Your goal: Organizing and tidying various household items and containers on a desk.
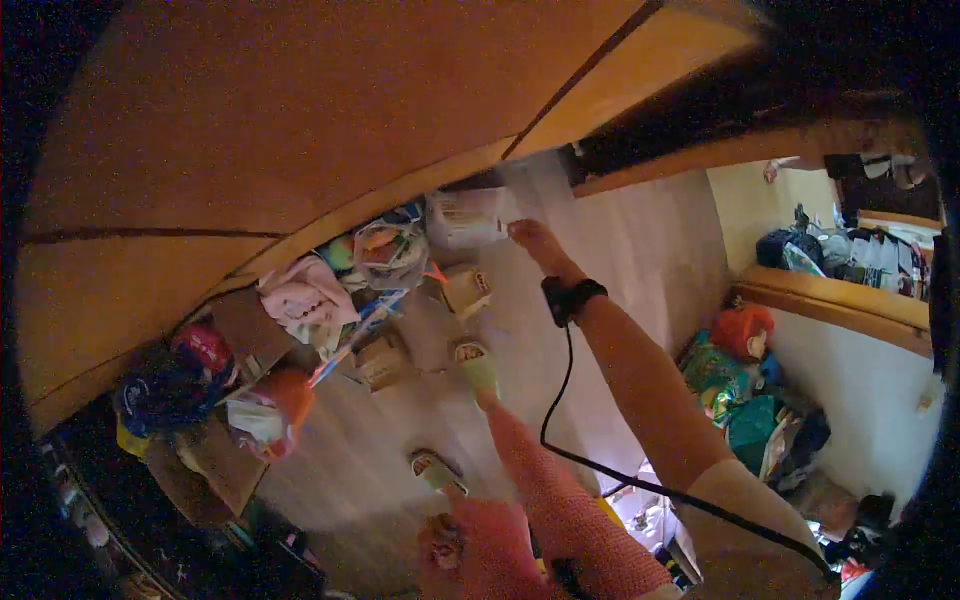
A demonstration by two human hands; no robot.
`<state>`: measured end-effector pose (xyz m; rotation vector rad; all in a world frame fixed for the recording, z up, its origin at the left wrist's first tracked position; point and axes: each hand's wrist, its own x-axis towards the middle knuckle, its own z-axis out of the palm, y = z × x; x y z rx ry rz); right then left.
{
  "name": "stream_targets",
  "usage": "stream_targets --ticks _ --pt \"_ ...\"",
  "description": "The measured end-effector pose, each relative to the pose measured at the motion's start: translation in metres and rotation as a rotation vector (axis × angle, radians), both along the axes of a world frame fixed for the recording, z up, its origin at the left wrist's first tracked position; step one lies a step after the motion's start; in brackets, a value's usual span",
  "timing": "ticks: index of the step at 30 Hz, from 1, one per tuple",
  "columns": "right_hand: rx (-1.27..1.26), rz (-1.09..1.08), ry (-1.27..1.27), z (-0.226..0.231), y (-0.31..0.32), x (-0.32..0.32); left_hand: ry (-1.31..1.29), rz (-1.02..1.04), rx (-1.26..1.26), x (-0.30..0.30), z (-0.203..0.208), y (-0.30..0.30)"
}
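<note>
My right hand [540,247] reaches out, its fingers closed at the right edge of a whitish plastic basket [466,215] with slots in its side. That basket sits on the floor against the long wooden panel. A black strap [575,300] with a cable circles my right wrist. Close by the basket are a clear plastic bag [390,255] of coloured items and a small tan box [466,292]. My left hand does not show; a blurred ruffled shape [440,543] near my pink-clad legs is hard to make out.
Pink cloth [308,297], an orange bag [284,405] and cardboard [205,470] line the panel at left. Another tan box [380,362] lies nearer my slippered feet [476,368]. On the right, a red-haired doll [744,331] and green bags [750,432] rest by the wall.
</note>
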<state>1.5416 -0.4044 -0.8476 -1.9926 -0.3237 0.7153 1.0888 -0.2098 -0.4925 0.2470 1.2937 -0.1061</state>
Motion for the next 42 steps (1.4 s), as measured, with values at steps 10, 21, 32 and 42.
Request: stream_targets --ticks 10,21,32,42 --pt "0.411 -0.379 0.308 0.113 -0.006 -0.021 -0.028 -0.065 0.020 0.016 0.014 0.005" --pt "0.623 -0.456 0.367 0.293 -0.056 -0.112 -0.087 -0.102 -0.110 0.001 0.014 0.038" --pt "0.897 -0.478 0.292 0.397 -0.062 -0.160 0.001 -0.226 0.121 0.035 0.047 0.049" --pt "0.887 -0.472 0.395 0.393 -0.069 -0.160 -0.180 -0.234 0.019 0.009 0.019 0.061"
